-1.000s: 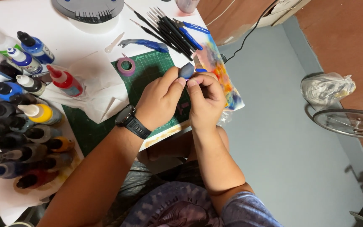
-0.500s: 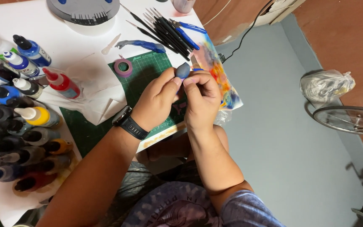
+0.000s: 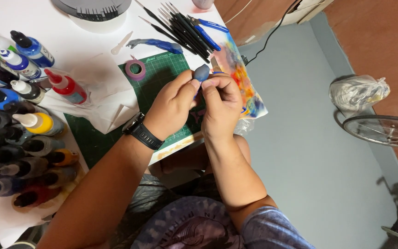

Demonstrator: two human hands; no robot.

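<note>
My left hand, with a black watch on its wrist, and my right hand meet above the green cutting mat. Together their fingertips pinch a small grey-blue rounded piece. A thin blue-handled tool pokes out from my right fist just behind that piece. Both hands hover over the mat's right part, close to a paint-stained sheet at the table's edge.
Many paint bottles crowd the table's left side. A purple tape roll lies on the mat, with black brushes and a blue cutter beyond. Crumpled white paper lies left. A wheel and plastic bag are on the floor.
Both hands have stayed together on the small piece, shifting only slightly; the view has drifted a little.
</note>
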